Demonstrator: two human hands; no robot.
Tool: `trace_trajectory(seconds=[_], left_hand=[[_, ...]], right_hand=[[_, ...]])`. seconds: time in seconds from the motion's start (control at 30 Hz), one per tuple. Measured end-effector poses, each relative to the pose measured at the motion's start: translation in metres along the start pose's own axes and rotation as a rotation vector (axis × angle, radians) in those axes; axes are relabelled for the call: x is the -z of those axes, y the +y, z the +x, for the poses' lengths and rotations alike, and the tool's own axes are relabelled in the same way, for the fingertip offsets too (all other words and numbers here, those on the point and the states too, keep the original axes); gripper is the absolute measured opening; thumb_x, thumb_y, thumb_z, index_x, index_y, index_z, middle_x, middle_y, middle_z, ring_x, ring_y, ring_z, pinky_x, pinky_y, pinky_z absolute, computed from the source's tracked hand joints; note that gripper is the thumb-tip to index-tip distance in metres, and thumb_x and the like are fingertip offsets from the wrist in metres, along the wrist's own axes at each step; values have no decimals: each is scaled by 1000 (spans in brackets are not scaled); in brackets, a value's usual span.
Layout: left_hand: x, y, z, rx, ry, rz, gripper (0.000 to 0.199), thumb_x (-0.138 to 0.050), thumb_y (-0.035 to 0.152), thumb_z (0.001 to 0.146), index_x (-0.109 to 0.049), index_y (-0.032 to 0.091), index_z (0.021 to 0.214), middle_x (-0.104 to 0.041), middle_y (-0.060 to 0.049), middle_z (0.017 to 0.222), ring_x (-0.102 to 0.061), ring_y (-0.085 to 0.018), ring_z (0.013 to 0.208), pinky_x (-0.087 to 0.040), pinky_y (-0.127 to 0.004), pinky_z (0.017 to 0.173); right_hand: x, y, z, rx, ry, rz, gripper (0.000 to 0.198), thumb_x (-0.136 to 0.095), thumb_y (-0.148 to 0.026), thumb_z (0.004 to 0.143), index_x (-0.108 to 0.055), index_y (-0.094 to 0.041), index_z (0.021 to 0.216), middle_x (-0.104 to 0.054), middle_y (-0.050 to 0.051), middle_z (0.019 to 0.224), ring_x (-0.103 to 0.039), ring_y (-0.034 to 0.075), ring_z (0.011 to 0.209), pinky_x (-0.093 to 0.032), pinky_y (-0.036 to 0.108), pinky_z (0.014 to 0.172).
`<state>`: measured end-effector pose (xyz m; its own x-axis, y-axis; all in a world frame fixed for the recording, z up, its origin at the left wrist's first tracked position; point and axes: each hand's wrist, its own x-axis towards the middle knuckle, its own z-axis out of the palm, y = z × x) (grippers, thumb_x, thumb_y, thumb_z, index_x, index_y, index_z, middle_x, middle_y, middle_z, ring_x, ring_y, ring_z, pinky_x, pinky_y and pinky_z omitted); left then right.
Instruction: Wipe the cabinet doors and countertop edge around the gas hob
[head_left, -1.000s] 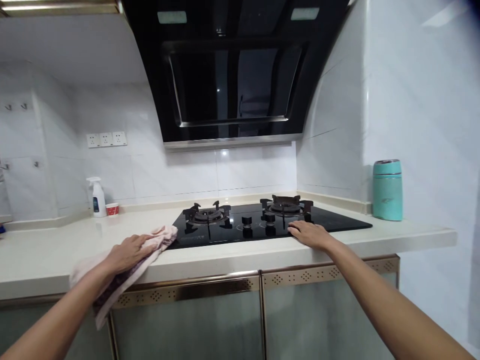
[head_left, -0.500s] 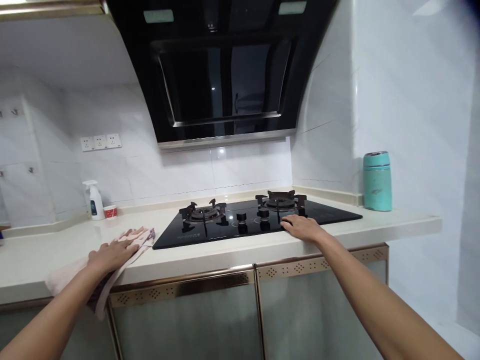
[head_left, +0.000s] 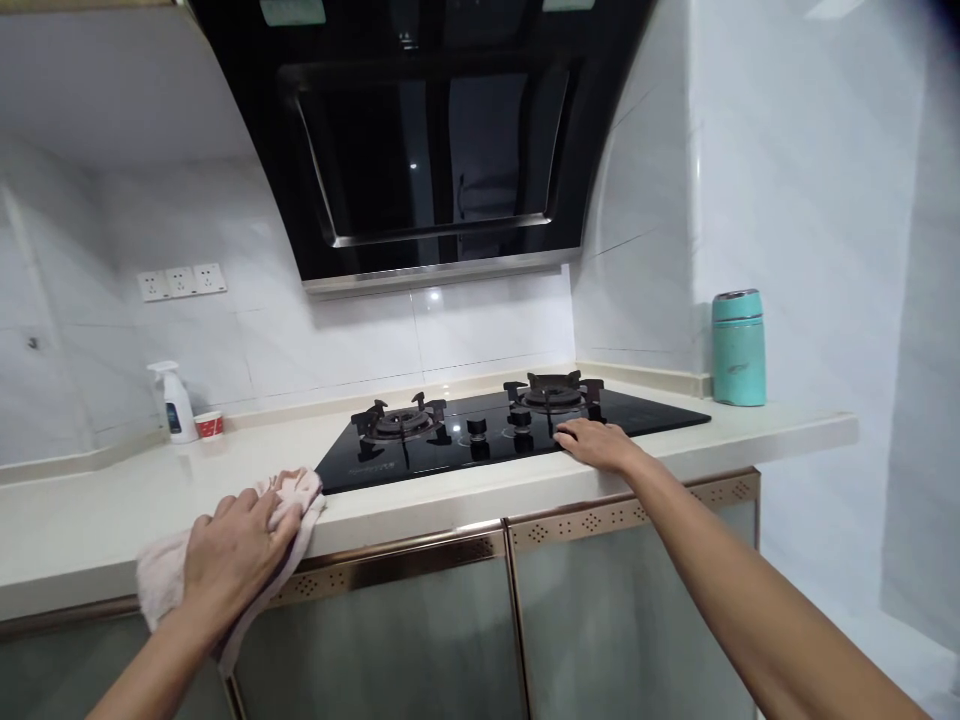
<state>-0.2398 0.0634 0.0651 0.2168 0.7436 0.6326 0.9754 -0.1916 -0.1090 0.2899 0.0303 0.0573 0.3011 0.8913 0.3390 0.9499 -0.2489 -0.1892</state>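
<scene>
My left hand (head_left: 238, 545) grips a pale pink cloth (head_left: 169, 575) at the counter's front edge, just left of the stove's corner. Part of the cloth bunches up beyond the fingers, and its lower end hangs over the edge. The black glass gas stove (head_left: 435, 470) is set into the white countertop (head_left: 97, 520). My right hand (head_left: 596, 445) lies palm down with nothing in it, its fingers touching the stove's front edge right of the two knobs (head_left: 477, 430).
A white spray bottle (head_left: 177, 405) and a red paper cup (head_left: 209, 425) stand at the back left. On the right is a teal thermos (head_left: 739, 350). A black range hood (head_left: 435, 150) slants overhead. Cabinet doors (head_left: 390, 620) lie below the counter.
My left hand has slid the cloth right and toward the front edge, up to the stove's corner. My right hand keeps its place on the stove's edge. The view has shifted slightly.
</scene>
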Motion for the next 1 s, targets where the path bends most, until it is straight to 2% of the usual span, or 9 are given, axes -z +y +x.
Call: trace_trajectory(seconds=[0.2, 0.37, 0.47, 0.57, 0.7, 0.77, 0.87, 0.93, 1.0], left_hand=[[0, 58, 5, -115, 122, 12, 54, -29, 55, 93, -64, 21, 116, -64, -14, 102, -57, -33, 104, -39, -44, 88], [17, 85, 16, -155, 23, -220, 44, -37, 57, 90, -67, 25, 97, -68, -7, 90, -62, -25, 87, -41, -34, 76], [36, 78, 33, -103, 15, -448, 43, -40, 60, 88, -66, 26, 92, -68, -2, 83, -61, -21, 76, -39, -29, 67], [58, 62, 64, 0, 138, -668, 51, -38, 65, 87, -64, 21, 87, -67, 0, 78, -60, -18, 76, -41, -26, 67], [74, 44, 113, 171, 74, -635, 58, -25, 59, 92, -66, 18, 94, -71, -4, 93, -62, -19, 86, -46, -27, 74], [68, 37, 127, 252, 2, -563, 53, -31, 55, 90, -67, 17, 101, -70, -10, 106, -62, -25, 98, -47, -33, 83], [46, 28, 126, 348, 24, -402, 56, -45, 54, 84, -63, 14, 118, -58, -22, 128, -50, -39, 123, -40, -50, 99], [29, 22, 114, 275, -11, -310, 60, -41, 55, 86, -57, 18, 129, -52, -21, 138, -44, -39, 130, -34, -57, 104], [13, 19, 101, 68, -176, -264, 56, -31, 56, 91, -56, 27, 131, -53, -14, 139, -47, -35, 129, -33, -58, 105]], right_hand=[[1, 0, 0, -11, -4, -15, 61, -27, -54, 92, -53, -24, 139, -46, 7, 150, -44, 30, 135, -32, 52, 110], [2, -1, -2, -10, -1, -30, 61, -26, -55, 93, -54, -26, 138, -47, 6, 149, -44, 29, 135, -34, 52, 109], [1, -1, -2, -3, 5, -34, 61, -26, -54, 93, -54, -25, 138, -47, 5, 149, -45, 28, 135, -35, 51, 109], [-2, 1, 1, 1, 19, -27, 60, -27, -54, 92, -56, -25, 136, -49, 5, 148, -46, 28, 134, -35, 51, 109], [-8, 6, 4, -2, 32, -9, 58, -29, -54, 91, -58, -26, 134, -50, 5, 146, -47, 30, 133, -36, 53, 108], [-10, 9, 5, 5, 37, -3, 59, -29, -54, 91, -58, -26, 134, -51, 6, 146, -48, 31, 132, -37, 54, 107], [-12, 11, 6, 18, 52, 1, 60, -28, -55, 92, -58, -24, 134, -52, 7, 145, -48, 32, 132, -37, 53, 107], [-13, 10, 6, 26, 63, 2, 59, -29, -55, 91, -60, -24, 133, -53, 7, 144, -49, 31, 132, -38, 53, 106], [-12, 9, 5, 33, 73, 2, 58, -30, -54, 91, -61, -25, 131, -54, 8, 142, -50, 32, 130, -38, 53, 106]])
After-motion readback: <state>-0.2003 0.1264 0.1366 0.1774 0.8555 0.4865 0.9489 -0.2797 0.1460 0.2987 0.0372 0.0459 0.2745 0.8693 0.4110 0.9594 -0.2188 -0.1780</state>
